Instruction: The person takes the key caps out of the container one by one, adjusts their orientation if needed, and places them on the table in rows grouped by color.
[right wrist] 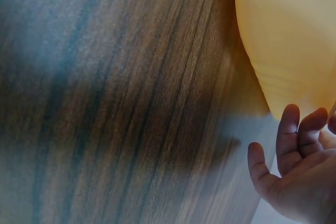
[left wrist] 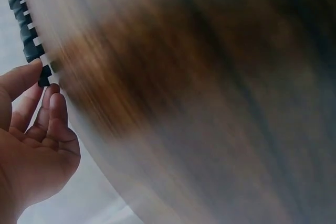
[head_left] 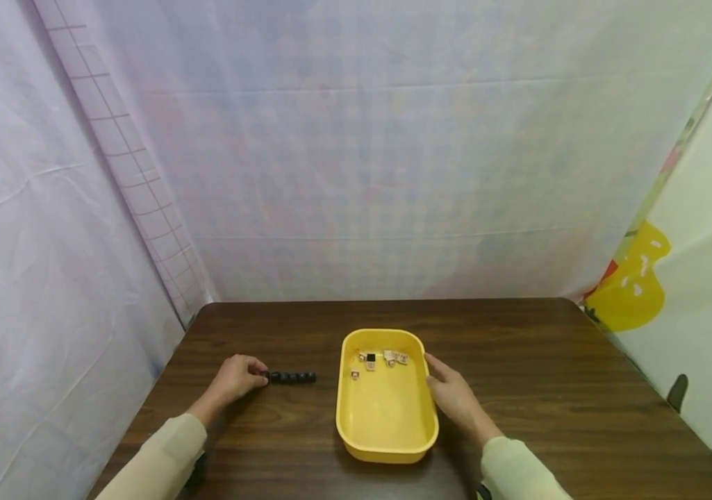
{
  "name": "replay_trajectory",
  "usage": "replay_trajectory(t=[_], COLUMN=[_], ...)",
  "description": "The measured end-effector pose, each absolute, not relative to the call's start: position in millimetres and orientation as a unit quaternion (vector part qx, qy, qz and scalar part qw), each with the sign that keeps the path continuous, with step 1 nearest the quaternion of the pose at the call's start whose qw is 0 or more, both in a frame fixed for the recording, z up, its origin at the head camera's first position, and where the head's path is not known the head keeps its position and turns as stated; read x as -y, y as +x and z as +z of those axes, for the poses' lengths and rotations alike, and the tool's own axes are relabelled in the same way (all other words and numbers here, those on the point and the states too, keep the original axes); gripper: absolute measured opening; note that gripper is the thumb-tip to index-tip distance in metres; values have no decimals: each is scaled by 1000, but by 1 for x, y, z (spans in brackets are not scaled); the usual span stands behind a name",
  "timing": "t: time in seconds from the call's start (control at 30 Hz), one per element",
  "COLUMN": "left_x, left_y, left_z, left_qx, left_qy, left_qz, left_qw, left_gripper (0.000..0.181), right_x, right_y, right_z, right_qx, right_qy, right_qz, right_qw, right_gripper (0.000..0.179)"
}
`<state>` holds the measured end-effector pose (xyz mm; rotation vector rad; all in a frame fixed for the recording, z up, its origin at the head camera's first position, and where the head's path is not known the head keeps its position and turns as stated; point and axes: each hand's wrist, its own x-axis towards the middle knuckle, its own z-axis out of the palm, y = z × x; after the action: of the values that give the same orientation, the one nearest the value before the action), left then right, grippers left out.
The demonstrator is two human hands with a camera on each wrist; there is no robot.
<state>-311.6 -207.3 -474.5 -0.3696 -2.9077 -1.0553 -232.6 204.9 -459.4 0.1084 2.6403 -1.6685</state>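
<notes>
A line of several small black blocks (head_left: 293, 378) lies on the wooden table left of a yellow tray (head_left: 387, 455). My left hand (head_left: 238, 378) pinches the block at the near-left end of the line. In the left wrist view, the thumb (left wrist: 26, 77) is on that end block (left wrist: 44, 75), and the rest of the row runs up and away. Against the tray's right side rests my right hand (head_left: 456, 399), its fingers relaxed along the outer wall. The right wrist view shows those fingers (right wrist: 287, 137) loosely bent beside the tray (right wrist: 283, 35).
Inside the tray's far end lie several small pale tiles (head_left: 371, 366) with printed faces and one black piece (head_left: 371, 357). White curtains (head_left: 381, 173) hang behind and left of the dark brown table (head_left: 537, 361). A patterned cloth (head_left: 693, 326) borders the right.
</notes>
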Motion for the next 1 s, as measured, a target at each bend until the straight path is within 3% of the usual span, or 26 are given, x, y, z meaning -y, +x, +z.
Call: replay_trajectory(t=[1.0], left_x=[208], left_y=[-311], left_z=[-468], left_qx=[928], left_qy=[-106], left_qz=[-358], left_qw=[-14], left_gripper=[26], right_x=[-204], right_y=[-232], right_z=[-458], right_qx=[-842], right_qy=[33], right_qz=[-539], right_qw=[2], right_gripper=[52])
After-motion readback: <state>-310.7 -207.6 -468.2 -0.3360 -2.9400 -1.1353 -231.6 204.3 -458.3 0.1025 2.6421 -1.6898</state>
